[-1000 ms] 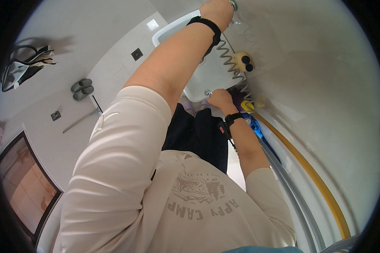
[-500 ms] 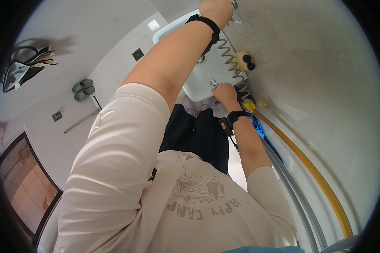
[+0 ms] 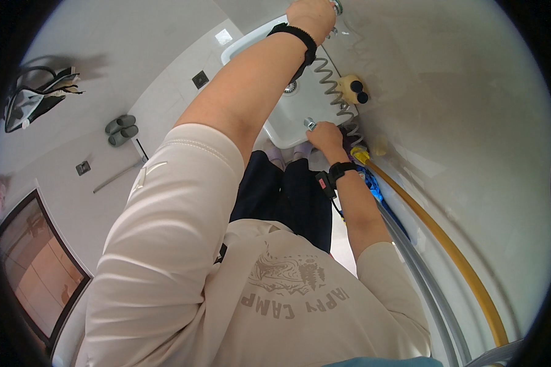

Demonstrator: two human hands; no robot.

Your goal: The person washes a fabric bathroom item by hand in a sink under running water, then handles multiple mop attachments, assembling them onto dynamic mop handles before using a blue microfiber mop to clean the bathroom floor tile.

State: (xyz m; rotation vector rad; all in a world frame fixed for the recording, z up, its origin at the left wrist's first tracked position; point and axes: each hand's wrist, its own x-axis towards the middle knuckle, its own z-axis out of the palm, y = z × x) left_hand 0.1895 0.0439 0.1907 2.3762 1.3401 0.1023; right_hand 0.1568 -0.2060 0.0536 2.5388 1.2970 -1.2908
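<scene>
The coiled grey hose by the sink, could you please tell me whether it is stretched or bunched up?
Stretched: the hose shows clear gaps between its loops near the right hand.

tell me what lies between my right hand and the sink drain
In the head view, a chrome fitting in the right hand, then bare white sink basin.

We count two hands [image 3: 313, 17], two black wrist straps [image 3: 337, 172], one shiny metal piece [image 3: 310, 123], one sink [image 3: 286, 120], one coiled hose [image 3: 333, 91], two gray slippers [image 3: 123, 135].
</scene>
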